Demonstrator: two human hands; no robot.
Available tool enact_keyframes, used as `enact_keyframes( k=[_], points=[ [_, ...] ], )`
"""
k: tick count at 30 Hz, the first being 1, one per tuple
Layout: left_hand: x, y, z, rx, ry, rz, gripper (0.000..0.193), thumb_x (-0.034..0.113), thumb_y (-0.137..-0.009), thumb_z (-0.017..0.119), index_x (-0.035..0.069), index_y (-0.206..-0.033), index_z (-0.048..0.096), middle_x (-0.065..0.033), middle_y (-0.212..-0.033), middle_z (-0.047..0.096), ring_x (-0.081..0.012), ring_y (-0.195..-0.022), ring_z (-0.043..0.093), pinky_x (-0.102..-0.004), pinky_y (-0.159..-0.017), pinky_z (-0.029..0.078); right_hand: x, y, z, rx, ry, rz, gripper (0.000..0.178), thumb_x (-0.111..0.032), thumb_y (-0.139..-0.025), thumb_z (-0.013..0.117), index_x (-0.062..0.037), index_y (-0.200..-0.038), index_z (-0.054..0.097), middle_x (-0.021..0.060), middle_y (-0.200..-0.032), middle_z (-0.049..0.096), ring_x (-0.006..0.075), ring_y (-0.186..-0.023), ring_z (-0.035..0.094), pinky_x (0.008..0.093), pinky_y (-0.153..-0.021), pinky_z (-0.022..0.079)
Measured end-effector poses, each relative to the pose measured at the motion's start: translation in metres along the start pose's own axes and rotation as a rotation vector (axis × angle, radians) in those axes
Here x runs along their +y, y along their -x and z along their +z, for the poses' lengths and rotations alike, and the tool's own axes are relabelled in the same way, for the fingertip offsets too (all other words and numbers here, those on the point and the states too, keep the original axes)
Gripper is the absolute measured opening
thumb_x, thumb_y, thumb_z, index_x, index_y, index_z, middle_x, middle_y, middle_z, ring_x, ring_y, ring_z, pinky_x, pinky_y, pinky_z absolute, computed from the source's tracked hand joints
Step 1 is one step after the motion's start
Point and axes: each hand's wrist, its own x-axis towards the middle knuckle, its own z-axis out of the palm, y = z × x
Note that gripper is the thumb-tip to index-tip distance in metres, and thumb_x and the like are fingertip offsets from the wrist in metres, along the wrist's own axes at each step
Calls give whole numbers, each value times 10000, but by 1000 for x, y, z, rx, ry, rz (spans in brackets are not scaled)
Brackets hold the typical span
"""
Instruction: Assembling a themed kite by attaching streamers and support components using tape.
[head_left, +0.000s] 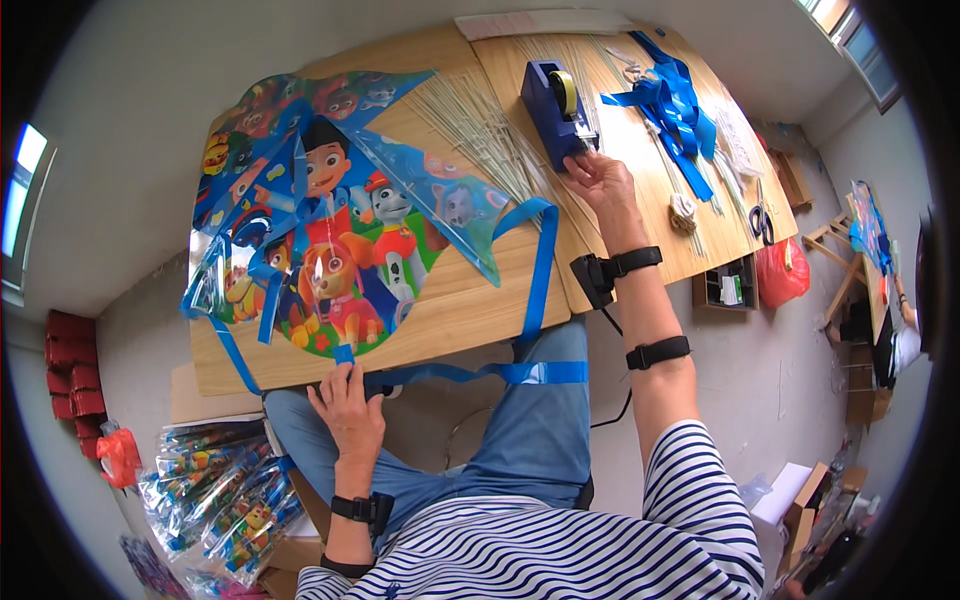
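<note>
A cartoon-printed plastic kite (345, 250) with pointed side flaps lies on the left of the wooden table. At its lower edge, my left hand (350, 415) is closed on the end of a short blue ribbon (345, 355). My right hand (603, 185) reaches far forward to a dark blue tape dispenser (550, 120). Its fingers are pinched together at the cutter end of the dispenser, on the end of the adhesive tape, which itself hardly shows. A long blue ribbon (543, 260) loops from the kite over the table edge and across my lap.
Many thin rods (485, 130) lie beside the dispenser. Further right are a heap of blue ribbon (675, 105), scissors (762, 225) and a roll of string (683, 212). Packed printed plastic pieces (220, 490) sit in a box by my left leg. A red bag (782, 272) hangs beyond the table.
</note>
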Motion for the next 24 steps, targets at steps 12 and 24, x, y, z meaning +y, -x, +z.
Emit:
enact_keyframes(
  k=[12,24],
  points=[
    [1,1,-2,10,9,-17,590,145,-694,780,30,-1240,591,-71,-1303,487,-300,-1249,432,-638,-1112,218,12,-10,1,138,208,-146,28,22,-852,583,40,-873,577,195,-873,656,340,-758,702,447,-647,588],
    [-3,3,-2,89,120,-41,543,108,-721,739,48,-1236,579,-69,-1314,525,-288,-1249,459,-611,-1101,219,27,82,72,-630,1015,-204,71,-97,-866,639,-27,-854,647,22,-745,620,89,-638,570,223,-615,447]
  ],
)
